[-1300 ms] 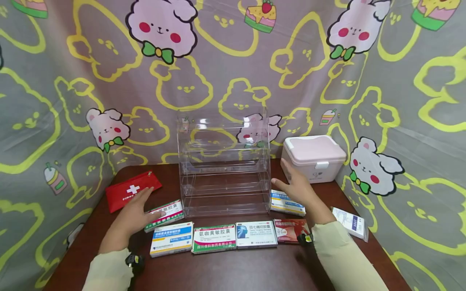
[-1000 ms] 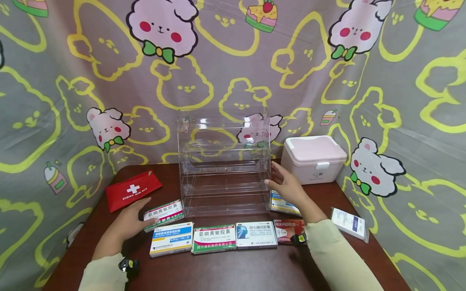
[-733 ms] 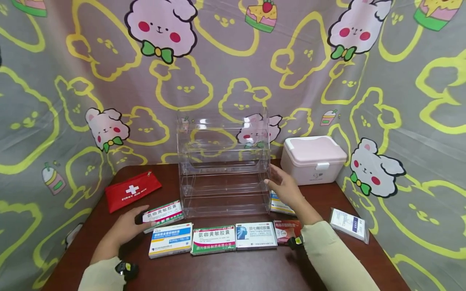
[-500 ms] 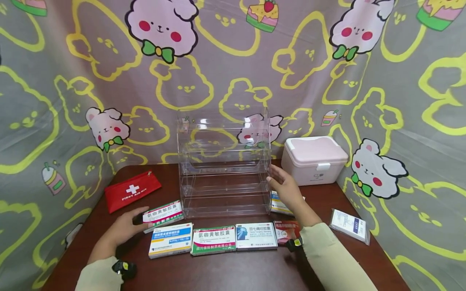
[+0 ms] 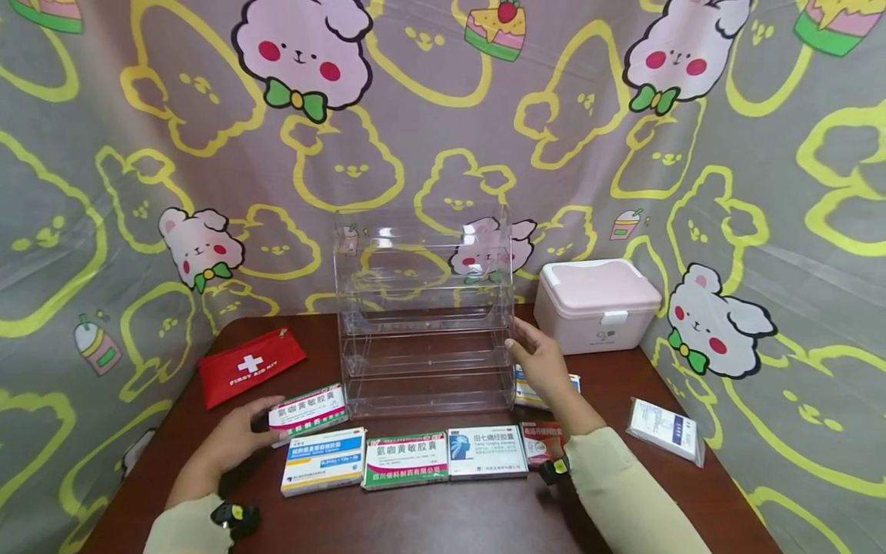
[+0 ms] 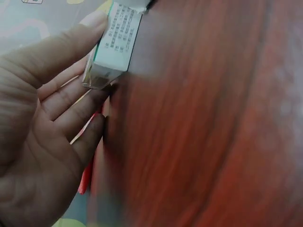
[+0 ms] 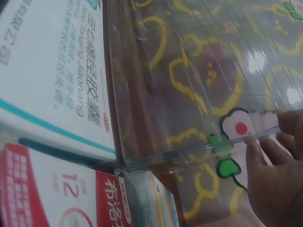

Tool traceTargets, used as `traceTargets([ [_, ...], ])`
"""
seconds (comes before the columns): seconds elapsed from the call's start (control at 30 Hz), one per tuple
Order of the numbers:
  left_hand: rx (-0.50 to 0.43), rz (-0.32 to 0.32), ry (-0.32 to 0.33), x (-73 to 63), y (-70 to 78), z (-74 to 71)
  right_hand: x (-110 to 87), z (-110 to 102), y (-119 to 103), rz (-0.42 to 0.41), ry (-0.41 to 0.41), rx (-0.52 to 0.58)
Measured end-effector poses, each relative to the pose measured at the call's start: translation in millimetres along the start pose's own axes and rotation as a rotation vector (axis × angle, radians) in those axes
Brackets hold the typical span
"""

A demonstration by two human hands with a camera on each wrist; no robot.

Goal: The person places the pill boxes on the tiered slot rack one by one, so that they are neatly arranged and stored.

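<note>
My left hand (image 5: 238,435) pinches the left end of a white medicine box (image 5: 308,412) with green and magenta print. In the left wrist view, the thumb and fingers lie on opposite sides of this medicine box (image 6: 113,42). A clear acrylic tiered rack (image 5: 427,402) stands upright in the middle. At its right side is my right hand (image 5: 547,369), fingers relaxed, with thumb and fingertips right at the side edge. The right wrist view shows these fingers (image 7: 272,151) against the transparent rack (image 7: 189,151). Behind the right forearm, a blue-and-white medicine box (image 5: 529,388) is partly covered.
Along the front lie a blue-yellow box (image 5: 323,459), a green-white box (image 5: 405,459), a white box with a head picture (image 5: 487,450) and a red box (image 5: 541,442). A red first aid pouch (image 5: 252,365), pink lidded case (image 5: 598,304) and bagged white pack (image 5: 664,431) flank the rack.
My left hand has come down from above the pouch and box to grip the box's left end. My right hand has shifted left and down, from before the pink case to the rack's side.
</note>
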State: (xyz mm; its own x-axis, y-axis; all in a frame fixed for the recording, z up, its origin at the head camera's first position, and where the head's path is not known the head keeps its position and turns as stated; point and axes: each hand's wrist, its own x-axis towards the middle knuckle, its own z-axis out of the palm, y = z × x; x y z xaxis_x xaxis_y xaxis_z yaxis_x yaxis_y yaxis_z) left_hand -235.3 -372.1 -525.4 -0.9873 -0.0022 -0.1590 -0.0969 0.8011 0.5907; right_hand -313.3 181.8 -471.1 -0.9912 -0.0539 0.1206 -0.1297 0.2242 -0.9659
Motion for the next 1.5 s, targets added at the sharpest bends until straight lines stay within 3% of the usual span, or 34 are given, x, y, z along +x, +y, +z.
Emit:
traceTargets([
  [0.23, -0.090, -0.001, 0.054, -1.0, -0.2, 2.1, 0.4, 1, 1, -0.011, 0.012, -0.004],
  [0.43, -0.150, -0.061, 0.151, -2.2, -4.4, 0.8, -1.3, 2, 2, -0.001, 0.035, -0.049],
  [0.53, -0.212, -0.120, 0.211, -5.1, -7.3, -0.9, -2.9, 3, 1, 0.002, 0.042, -0.062],
  [0.67, -0.338, -0.181, 0.289, -9.9, -10.4, -4.0, -4.0, 4, 1, 0.005, 0.042, -0.064],
  [0.77, -0.484, -0.153, 0.366, -12.4, -9.1, -7.1, -3.9, 5, 1, 0.004, 0.041, -0.064],
  [0.83, -0.644, -0.112, 0.419, -13.4, -3.6, -11.2, -3.8, 4, 1, 0.005, 0.039, -0.062],
  [1.0, -1.089, -0.015, 0.511, -12.6, 33.1, -26.7, -3.5, 3, 0, 0.010, 0.039, -0.053],
  [1.07, -1.175, 0.009, 0.545, -11.0, 53.9, -32.4, -3.6, 3, 0, 0.010, 0.037, -0.048],
  [1.23, -1.270, 0.073, 0.601, -2.7, 103.0, -45.8, -3.1, 2, 1, 0.004, 0.031, -0.036],
  [1.5, -1.409, 0.231, 0.562, 17.6, 174.8, -68.7, -3.2, 3, 1, -0.007, 0.014, -0.002],
])
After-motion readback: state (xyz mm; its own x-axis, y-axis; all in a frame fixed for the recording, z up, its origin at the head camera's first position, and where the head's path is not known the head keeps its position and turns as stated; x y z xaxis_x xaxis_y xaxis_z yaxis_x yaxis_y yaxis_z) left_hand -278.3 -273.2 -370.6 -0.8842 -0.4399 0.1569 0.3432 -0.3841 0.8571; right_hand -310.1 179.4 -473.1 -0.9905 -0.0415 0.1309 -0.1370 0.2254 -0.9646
